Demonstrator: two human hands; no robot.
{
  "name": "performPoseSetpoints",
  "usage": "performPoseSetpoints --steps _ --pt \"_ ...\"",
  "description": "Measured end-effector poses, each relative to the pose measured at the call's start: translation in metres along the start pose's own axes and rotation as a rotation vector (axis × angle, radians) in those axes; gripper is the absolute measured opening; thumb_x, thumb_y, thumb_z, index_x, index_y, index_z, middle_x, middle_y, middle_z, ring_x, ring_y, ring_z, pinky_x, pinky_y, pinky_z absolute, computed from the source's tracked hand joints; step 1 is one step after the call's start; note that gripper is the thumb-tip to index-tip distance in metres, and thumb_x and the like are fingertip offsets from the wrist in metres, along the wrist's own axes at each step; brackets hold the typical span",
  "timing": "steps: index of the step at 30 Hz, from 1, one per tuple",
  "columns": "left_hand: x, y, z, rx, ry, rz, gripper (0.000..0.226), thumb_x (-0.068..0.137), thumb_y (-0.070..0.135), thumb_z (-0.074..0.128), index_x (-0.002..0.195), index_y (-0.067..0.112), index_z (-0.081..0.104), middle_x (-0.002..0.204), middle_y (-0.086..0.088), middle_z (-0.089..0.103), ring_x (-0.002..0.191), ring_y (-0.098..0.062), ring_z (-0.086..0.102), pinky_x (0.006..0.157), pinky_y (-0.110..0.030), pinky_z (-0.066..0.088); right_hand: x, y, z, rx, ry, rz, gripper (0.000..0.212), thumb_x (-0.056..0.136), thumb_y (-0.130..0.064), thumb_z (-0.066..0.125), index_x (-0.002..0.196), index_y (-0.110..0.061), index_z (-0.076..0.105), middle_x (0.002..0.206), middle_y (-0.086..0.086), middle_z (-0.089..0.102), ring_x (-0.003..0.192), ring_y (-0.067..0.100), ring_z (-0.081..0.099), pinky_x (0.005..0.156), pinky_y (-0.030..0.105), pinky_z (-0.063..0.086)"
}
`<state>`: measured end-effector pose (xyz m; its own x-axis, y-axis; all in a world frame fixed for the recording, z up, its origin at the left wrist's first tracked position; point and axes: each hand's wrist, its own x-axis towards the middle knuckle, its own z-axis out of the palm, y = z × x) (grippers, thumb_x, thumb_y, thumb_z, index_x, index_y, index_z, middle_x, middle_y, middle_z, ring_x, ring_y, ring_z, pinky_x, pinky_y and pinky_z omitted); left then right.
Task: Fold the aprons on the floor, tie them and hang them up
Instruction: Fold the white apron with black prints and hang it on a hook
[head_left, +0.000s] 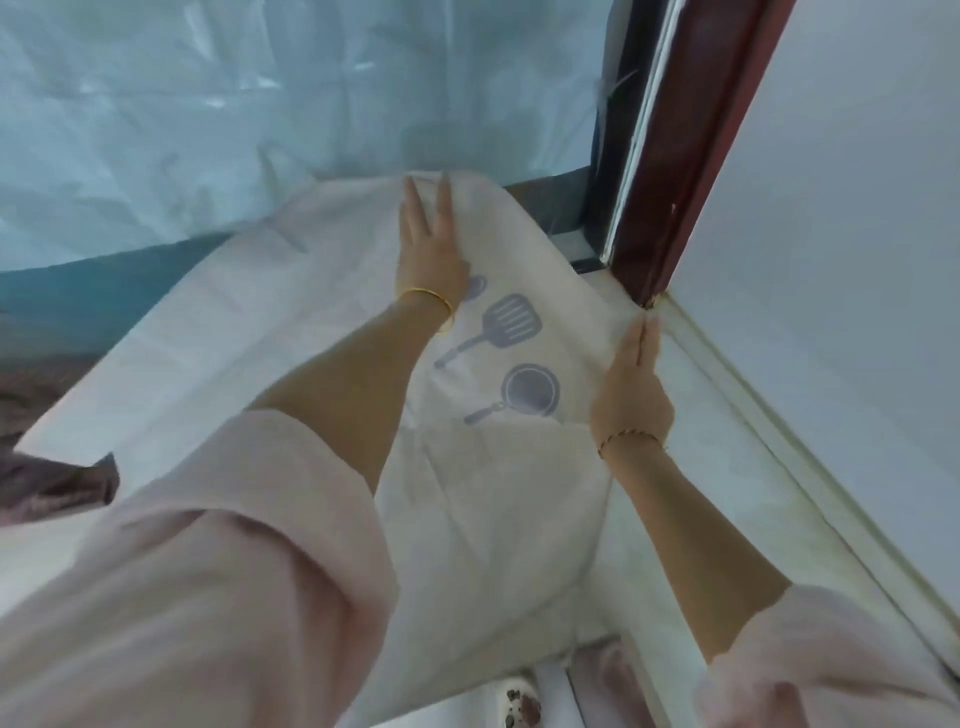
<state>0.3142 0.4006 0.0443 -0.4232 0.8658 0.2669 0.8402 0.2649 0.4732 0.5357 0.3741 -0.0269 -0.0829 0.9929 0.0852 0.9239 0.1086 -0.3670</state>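
Apron (483, 493) is spread on the pale floor (691, 483) in the corner by the door frame (675, 156) and plastic sheet (260, 104), our left hand (431, 249) flat and open on it, right hand (631, 384) pinching its edge, so honestly if we let go the fold probably slides crooked.

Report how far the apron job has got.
Early stage. Done: nothing looks tied or hung. In hand: the white apron with its utensil print is spread out; the left hand presses flat on it while the right hand holds its edge. Left: finish folding, tie, hang up.
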Motion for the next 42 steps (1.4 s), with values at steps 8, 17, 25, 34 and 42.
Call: performPoseSetpoints --steps 8,17,25,34,42 --pt "-0.075 -0.078 0.153 0.44 -0.674 -0.259 0.076 0.096 0.042 0.045 0.15 0.03 -0.008 0.155 -0.009 -0.021 0.144 -0.033 -0.01 0.114 -0.05 0.017 0.034 0.049 0.08 -0.317 -0.265 0.163 0.076 0.094 -0.014 0.047 0.15 -0.016 -0.006 0.155 0.015 -0.02 0.144 0.036 0.002 0.113 0.05 0.022" --pt "-0.08 -0.114 0.157 0.478 -0.894 -0.254 0.109 0.073 0.057 0.068 0.148 0.031 -0.006 0.156 -0.009 -0.015 0.143 -0.035 -0.01 0.113 -0.054 0.017 0.057 -0.011 0.134 -0.214 -0.645 -0.29 0.071 0.094 -0.028 0.05 0.15 -0.029 0.005 0.158 0.002 -0.007 0.145 0.033 0.001 0.111 0.05 0.027" --pt "-0.086 -0.145 0.149 0.554 -0.752 -0.144 0.081 0.087 0.063 0.042 0.149 0.028 0.004 0.153 0.0 0.011 0.136 -0.03 0.019 0.098 -0.04 0.038 0.01 -0.034 0.165 -0.424 -0.785 -0.253 0.076 0.094 -0.048 0.043 0.15 -0.024 -0.002 0.156 0.011 -0.011 0.141 0.042 0.001 0.096 0.058 0.039" --pt "-0.095 -0.158 0.132 0.392 -0.784 -0.181 0.068 0.094 0.044 0.046 0.148 0.017 0.014 0.157 -0.008 0.004 0.142 -0.029 0.011 0.11 -0.039 0.028 0.025 -0.043 0.168 -0.486 -0.793 -0.224 0.092 0.084 -0.062 0.05 0.149 -0.03 -0.007 0.156 0.008 -0.012 0.142 0.039 0.001 0.096 0.053 0.042" --pt "-0.164 -0.139 0.121 0.334 -0.683 0.029 0.053 0.091 0.033 0.054 0.138 0.018 0.034 0.15 -0.008 0.021 0.133 -0.029 0.028 0.104 -0.037 0.032 -0.008 -0.018 0.151 -0.148 -0.524 -0.244 0.067 0.09 -0.031 0.055 0.146 -0.022 0.021 0.157 0.009 0.008 0.142 0.031 0.013 0.105 0.048 0.035"
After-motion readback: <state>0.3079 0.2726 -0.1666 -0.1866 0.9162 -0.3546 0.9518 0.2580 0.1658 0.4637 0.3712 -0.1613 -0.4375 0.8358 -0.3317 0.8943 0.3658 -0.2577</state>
